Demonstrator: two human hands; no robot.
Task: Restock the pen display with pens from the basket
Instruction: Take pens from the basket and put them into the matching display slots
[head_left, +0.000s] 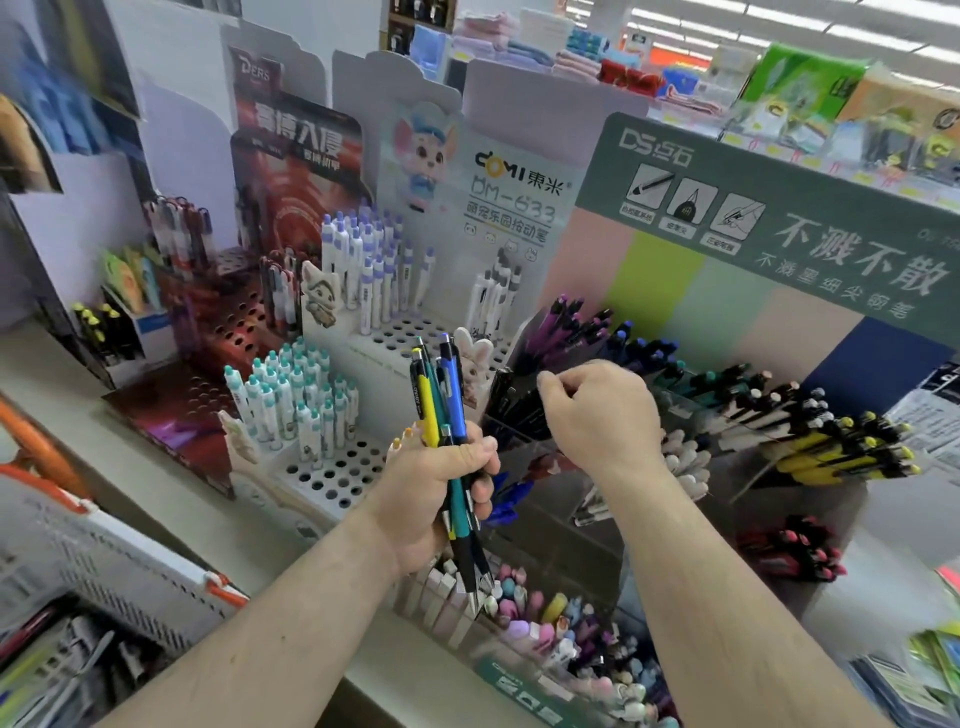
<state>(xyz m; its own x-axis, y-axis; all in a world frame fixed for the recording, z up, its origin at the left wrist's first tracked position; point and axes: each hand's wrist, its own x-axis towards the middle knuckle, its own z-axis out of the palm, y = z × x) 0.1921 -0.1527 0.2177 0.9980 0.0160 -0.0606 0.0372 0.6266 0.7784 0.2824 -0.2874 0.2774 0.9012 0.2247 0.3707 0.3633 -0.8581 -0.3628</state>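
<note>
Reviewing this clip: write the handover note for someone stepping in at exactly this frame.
Left hand: grips a bundle of pens, yellow, teal and blue, held upright.
Right hand: fingers curled at the compartment of black pens in the clear tiered pen display; whether it pinches a pen cannot be told.
Basket: lower left, more stock inside.
Done: several compartments already hold purple, blue, black and yellow pens.
Left: sort the held bundle by colour into matching compartments, then fetch more from the basket.

Long ceiling lights (810, 26) glow over a shop aisle, where folded towels (524, 47) stack on a far shelf (852, 171).
</note>
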